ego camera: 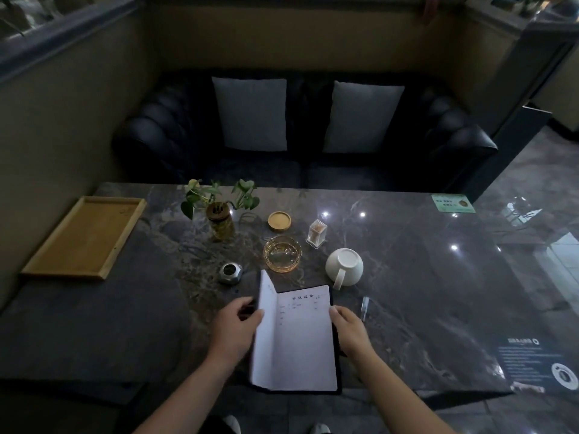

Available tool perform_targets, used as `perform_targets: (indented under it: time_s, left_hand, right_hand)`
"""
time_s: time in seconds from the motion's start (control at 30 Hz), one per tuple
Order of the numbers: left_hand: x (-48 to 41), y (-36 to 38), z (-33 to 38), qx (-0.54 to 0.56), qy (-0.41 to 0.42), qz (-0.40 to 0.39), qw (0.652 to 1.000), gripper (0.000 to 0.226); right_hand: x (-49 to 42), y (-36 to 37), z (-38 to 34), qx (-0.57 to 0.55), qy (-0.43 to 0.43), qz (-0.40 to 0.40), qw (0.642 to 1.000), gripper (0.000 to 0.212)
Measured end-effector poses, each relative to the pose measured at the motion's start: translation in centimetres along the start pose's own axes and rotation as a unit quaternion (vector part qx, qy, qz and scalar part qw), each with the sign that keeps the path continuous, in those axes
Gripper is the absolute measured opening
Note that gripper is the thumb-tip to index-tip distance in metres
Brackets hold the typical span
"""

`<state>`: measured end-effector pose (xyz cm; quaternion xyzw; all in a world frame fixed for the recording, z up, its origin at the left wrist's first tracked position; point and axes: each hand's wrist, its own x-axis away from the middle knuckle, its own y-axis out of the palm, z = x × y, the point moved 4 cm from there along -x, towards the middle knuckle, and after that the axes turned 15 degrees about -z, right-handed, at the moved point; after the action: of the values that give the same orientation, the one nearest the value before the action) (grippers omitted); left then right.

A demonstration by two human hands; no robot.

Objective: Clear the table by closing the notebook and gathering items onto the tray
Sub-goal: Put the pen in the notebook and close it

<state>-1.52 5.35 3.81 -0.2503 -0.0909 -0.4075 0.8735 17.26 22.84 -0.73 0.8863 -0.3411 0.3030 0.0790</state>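
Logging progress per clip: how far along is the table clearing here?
Early. Nothing is on the wooden tray yet. In hand: left hand folds the notebook half shut while right hand steadies it. Left: mug, ashtray, pen.

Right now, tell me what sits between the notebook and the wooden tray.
Head view: only a small metal faceted container sits between the notebook and the wooden tray; otherwise bare tabletop.

White notebook (pixel 300 339) pages (dark-marbled table (pixel 407 277))

Dark marble table (pixel 407 277) with scattered items.
On it: wooden tray (pixel 84 236), potted plant jar (pixel 221 222), amber glass ashtray (pixel 282 254), overturned white cup (pixel 344 267), open notebook (pixel 300 339).
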Motion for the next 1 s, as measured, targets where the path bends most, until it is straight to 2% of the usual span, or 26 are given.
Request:
perform_targets:
  time_s: [0.13,0.2,0.3,0.37,0.47,0.6,0.7,0.83,1.0]
  left_hand:
    - [0.6,4.1,1.3,-0.012,0.043,-0.103,0.994,0.03]
    - [0.6,5.6,1.0,-0.017,0.045,-0.152,0.987,0.03]
    - [0.7,6.7,-0.3,-0.035,0.025,-0.195,0.98,0.033]
    - [0.5,6.3,-1.4,-0.066,0.0,-0.19,0.98,0.038]
    - [-0.3,4.7,-1.9,-0.112,-0.006,-0.149,0.983,0.045]
    - [-2.1,2.1,0.9,-0.21,0.06,-0.071,0.973,0.068]
    - [-3.6,1.3,4.0,-0.274,0.099,-0.09,0.952,0.078]
    - [-5.1,1.3,7.2,-0.28,0.161,-0.147,0.935,0.062]
    - [-4.5,1.7,8.3,-0.278,0.235,-0.103,0.926,0.046]
  right_hand:
    - [0.8,0.4,-0.2,-0.082,0.004,-0.043,0.996,0.04]
    - [0.9,0.8,-0.6,-0.094,-0.001,-0.059,0.994,0.036]
    - [0.8,0.9,-0.9,-0.046,-0.038,-0.082,0.995,0.025]
    - [0.7,0.7,-0.2,-0.037,-0.042,-0.081,0.995,0.037]
    - [0.7,0.3,0.4,-0.059,-0.053,-0.091,0.993,0.044]
    - [0.6,0.1,0.7,-0.072,-0.089,-0.115,0.987,0.045]
    - [0.5,0.3,0.0,-0.102,-0.102,-0.132,0.981,0.043]
    - [-0.1,0.5,-0.9,-0.136,-0.113,-0.146,0.973,0.041]
    - [-0.5,0.1,-0.9,-0.156,-0.101,-0.113,0.976,0.041]
